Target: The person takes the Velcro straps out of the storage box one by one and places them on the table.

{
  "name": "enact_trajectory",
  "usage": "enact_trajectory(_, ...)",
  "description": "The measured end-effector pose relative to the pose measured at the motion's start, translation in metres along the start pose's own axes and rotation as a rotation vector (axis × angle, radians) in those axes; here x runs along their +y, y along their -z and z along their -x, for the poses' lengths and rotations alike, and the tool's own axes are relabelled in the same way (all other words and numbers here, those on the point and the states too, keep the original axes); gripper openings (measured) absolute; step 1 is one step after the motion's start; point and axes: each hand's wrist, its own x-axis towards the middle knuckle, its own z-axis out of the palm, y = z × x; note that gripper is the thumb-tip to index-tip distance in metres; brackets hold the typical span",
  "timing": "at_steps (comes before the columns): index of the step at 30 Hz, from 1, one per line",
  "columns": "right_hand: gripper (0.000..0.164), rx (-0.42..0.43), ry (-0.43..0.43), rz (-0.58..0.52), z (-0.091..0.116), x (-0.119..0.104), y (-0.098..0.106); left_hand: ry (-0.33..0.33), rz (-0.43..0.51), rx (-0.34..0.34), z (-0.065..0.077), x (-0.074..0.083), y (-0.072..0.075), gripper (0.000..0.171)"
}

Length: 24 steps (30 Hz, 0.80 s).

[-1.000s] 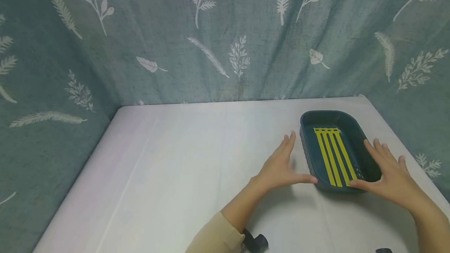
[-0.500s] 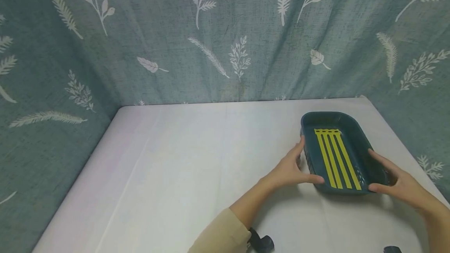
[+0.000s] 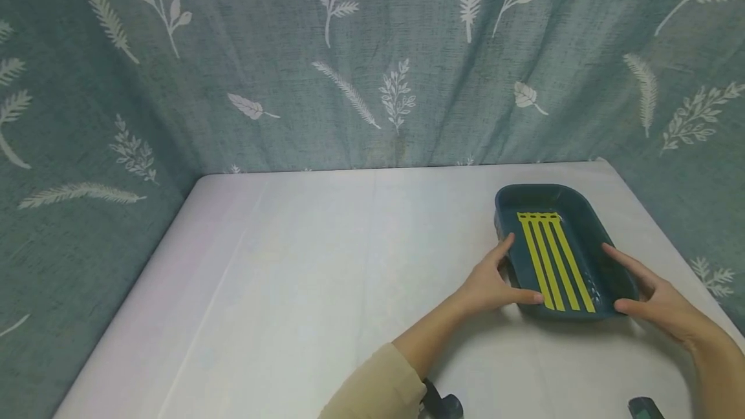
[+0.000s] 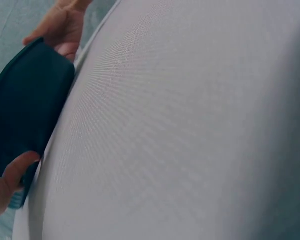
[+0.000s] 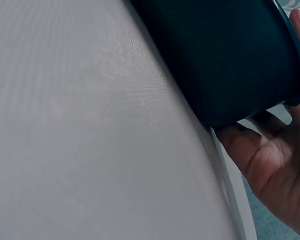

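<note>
A dark teal, deep rectangular tray (image 3: 538,199) with rounded corners sits at the right of the white table. On its floor lies a yellow piece with several long parallel strips (image 3: 553,264), joined by a slotted band at the far end. My left hand (image 3: 491,283) grips the tray's near left corner, thumb over the rim and fingers along the outer wall. At the near right corner my right hand (image 3: 658,302) holds it, thumb on the near rim and index finger along the right side. In the right wrist view, some fingers reach under the tray's edge, partly hidden.
The white table (image 3: 279,277) stretches left of the tray, its right edge passing close beside my right hand. Green leaf-patterned cloth (image 3: 396,31) hangs behind and at both sides. A black wrist-camera mount (image 3: 445,403) shows under my left forearm, and a dark device (image 3: 643,408) at the bottom right.
My hands, earlier spread at the tray's near corners, have closed onto it. The left moved right onto the wall, the right outward to the corner. The tray has shifted slightly left since half a second ago.
</note>
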Motion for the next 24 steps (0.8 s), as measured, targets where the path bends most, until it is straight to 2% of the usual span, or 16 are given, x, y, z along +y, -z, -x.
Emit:
enact_trajectory(6,0.076,-0.022,-0.012,-0.068,-0.002,0.002,0.003,0.021,0.038,0.009,0.002,-0.002,0.002,0.1)
enact_trajectory(13,0.074,-0.076,-0.015,-0.198,-0.002,0.005,0.004,0.038,0.048,0.01,0.004,-0.007,0.004,0.098)
enact_trajectory(18,0.072,-0.08,-0.006,-0.195,-0.004,0.007,0.002,0.059,0.08,0.019,0.007,-0.008,0.006,0.097)
enact_trajectory(24,0.072,-0.141,-0.025,-0.21,-0.008,0.004,0.0,0.072,0.113,0.022,0.008,-0.011,0.012,0.096)
